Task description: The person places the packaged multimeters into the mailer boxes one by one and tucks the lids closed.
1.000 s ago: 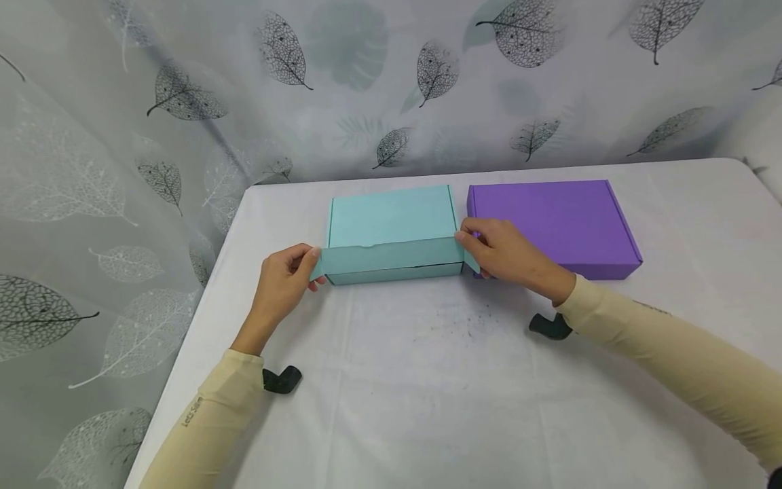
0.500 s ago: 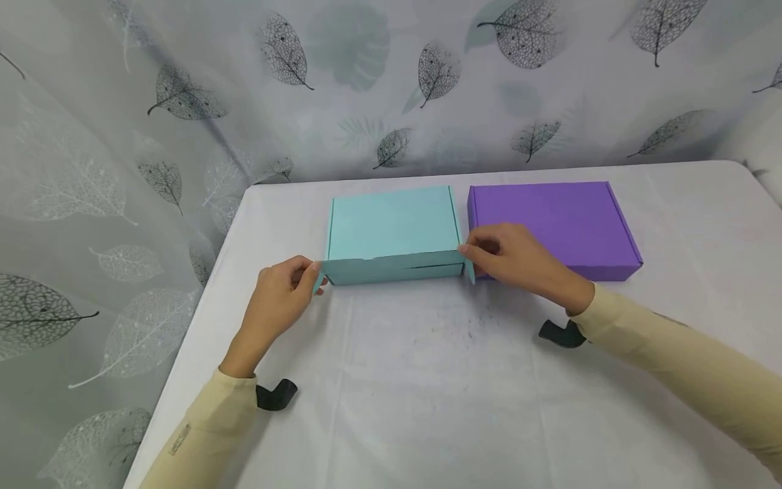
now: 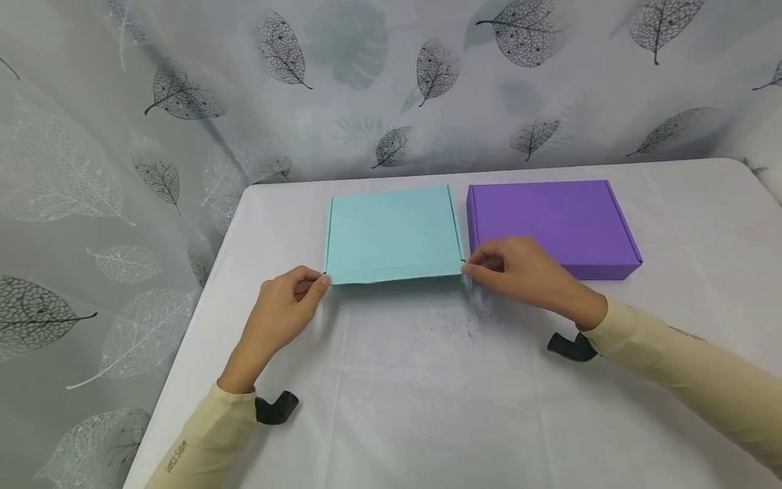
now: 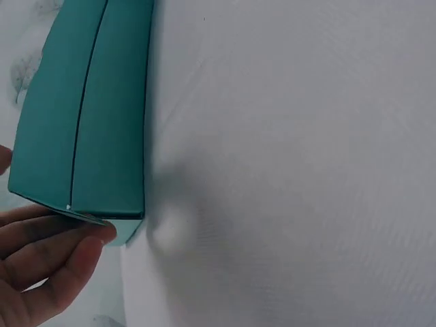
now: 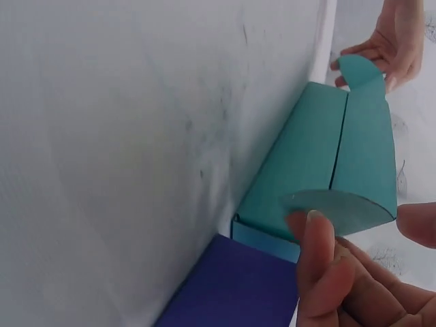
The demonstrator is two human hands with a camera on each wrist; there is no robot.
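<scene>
A teal cardboard mailer box (image 3: 391,231) lies at the back of the table. Its front flap (image 4: 51,122) sticks out above the front wall (image 4: 112,122), with a thin dark line between the two. My left hand (image 3: 281,319) pinches the tab at the flap's left end between thumb and fingers. At the other end, my right hand (image 3: 525,275) holds the rounded right tab (image 5: 340,208), thumb at the corner and fingers behind. The left tab (image 5: 361,71) shows far off in the right wrist view. What the box contains is hidden.
Just right of the teal box lies a closed purple box (image 3: 550,224), partly behind my right hand. A white cloth (image 3: 427,407) with dark specks covers the table. Leaf-patterned curtain (image 3: 366,81) hangs behind and on the left. Black wrist mounts (image 3: 277,407) stick out from both sleeves.
The flap's free edge has come down toward me, and its shaded face has gone from the head view. Both hands have lowered with it, still gripping the tabs. The purple box stays put.
</scene>
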